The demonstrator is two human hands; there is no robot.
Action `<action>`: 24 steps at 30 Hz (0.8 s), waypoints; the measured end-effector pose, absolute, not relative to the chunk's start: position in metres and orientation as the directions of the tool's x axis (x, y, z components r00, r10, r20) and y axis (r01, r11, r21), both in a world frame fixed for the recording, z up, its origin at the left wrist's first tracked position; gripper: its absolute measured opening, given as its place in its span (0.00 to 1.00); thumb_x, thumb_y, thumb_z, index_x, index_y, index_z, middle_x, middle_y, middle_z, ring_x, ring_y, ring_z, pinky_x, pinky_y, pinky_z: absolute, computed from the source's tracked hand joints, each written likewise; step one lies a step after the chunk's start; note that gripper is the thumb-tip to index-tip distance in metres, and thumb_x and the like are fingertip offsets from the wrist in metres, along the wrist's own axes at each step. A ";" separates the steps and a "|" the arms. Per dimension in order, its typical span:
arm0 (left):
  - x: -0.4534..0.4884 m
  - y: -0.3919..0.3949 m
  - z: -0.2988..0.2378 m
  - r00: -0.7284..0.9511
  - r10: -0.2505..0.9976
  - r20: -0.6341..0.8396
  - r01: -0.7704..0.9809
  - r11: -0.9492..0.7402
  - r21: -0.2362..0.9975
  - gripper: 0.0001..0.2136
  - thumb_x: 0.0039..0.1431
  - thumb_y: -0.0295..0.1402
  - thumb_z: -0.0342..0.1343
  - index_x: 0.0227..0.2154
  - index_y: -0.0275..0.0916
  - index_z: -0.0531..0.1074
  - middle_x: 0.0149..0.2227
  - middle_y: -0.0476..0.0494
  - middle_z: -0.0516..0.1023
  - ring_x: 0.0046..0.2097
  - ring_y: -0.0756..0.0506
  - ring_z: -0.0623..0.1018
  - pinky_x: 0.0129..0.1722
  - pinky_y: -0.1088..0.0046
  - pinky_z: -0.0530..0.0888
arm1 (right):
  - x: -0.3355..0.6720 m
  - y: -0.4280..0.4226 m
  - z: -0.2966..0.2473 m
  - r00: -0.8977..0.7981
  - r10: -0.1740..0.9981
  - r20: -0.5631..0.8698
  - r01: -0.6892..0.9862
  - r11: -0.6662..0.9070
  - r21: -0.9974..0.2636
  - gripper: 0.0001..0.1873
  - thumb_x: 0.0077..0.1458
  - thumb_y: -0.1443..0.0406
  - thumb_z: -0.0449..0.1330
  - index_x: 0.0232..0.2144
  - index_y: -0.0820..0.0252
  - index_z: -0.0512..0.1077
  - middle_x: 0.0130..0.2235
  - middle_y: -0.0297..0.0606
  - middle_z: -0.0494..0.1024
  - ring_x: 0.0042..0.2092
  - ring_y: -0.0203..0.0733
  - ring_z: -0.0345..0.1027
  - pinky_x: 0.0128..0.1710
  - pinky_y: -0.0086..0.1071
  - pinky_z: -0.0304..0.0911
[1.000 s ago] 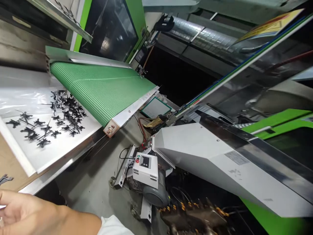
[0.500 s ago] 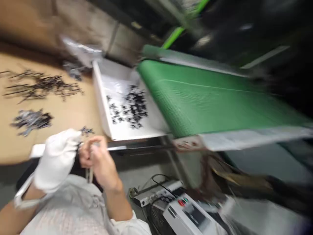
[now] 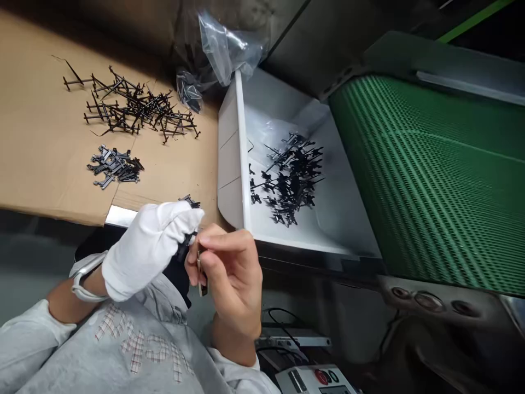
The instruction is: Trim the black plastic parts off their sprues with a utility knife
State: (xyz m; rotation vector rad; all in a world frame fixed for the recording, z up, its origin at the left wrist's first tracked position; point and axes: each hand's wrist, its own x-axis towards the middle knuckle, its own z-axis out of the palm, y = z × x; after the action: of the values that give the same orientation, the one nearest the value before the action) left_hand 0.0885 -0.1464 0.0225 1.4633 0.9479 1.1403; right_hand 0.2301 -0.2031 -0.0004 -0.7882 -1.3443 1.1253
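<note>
While the gloved left hand [image 3: 150, 249] is closing firmly on a black moulded plastic part [image 3: 189, 201] to steady it, the bare right hand [image 3: 229, 279] is pinching a slim tool [image 3: 201, 275] against it; beyond, separate piles of parts [image 3: 137, 106] are lying on the cardboard-covered desk [image 3: 41, 137], beside a white chute [image 3: 229, 164] below a green conveyor belt [image 3: 426, 175].

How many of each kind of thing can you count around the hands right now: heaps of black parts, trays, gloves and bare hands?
Heaps of black moulded parts: 4
White tray: 1
White glove: 1
Bare hand: 1
Total: 7
</note>
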 end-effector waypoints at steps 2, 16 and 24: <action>0.089 -0.147 0.022 0.239 0.956 0.170 0.006 -0.177 0.984 0.14 0.63 0.28 0.53 0.20 0.39 0.65 0.19 0.53 0.69 0.22 0.55 0.66 0.23 0.85 0.67 | 0.232 -0.205 -0.004 -0.100 0.930 0.354 -0.076 0.348 -0.935 0.15 0.68 0.67 0.65 0.53 0.43 0.74 0.38 0.31 0.72 0.29 0.32 0.64 0.25 0.26 0.63; 0.093 -0.148 0.021 0.288 0.933 0.216 0.009 -0.228 0.974 0.16 0.66 0.24 0.52 0.21 0.38 0.63 0.20 0.55 0.64 0.23 0.56 0.63 0.23 0.82 0.63 | 0.233 -0.201 -0.007 -0.028 0.889 0.457 0.152 0.456 -0.877 0.23 0.59 0.68 0.73 0.52 0.40 0.75 0.38 0.33 0.74 0.34 0.41 0.67 0.26 0.32 0.63; 0.095 -0.151 0.015 0.299 0.928 0.223 0.048 -0.248 0.967 0.16 0.68 0.26 0.52 0.22 0.40 0.65 0.21 0.53 0.67 0.24 0.52 0.68 0.26 0.75 0.67 | 0.235 -0.203 -0.007 -0.021 0.895 0.445 0.160 0.442 -0.883 0.21 0.58 0.64 0.75 0.50 0.39 0.74 0.36 0.33 0.71 0.29 0.39 0.61 0.24 0.33 0.62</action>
State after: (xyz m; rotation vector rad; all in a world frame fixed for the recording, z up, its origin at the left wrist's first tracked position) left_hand 0.0952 -0.1512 0.0151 1.5726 0.9213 1.1106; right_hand 0.2349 -0.2027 -0.0066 -0.9772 -1.4955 0.7686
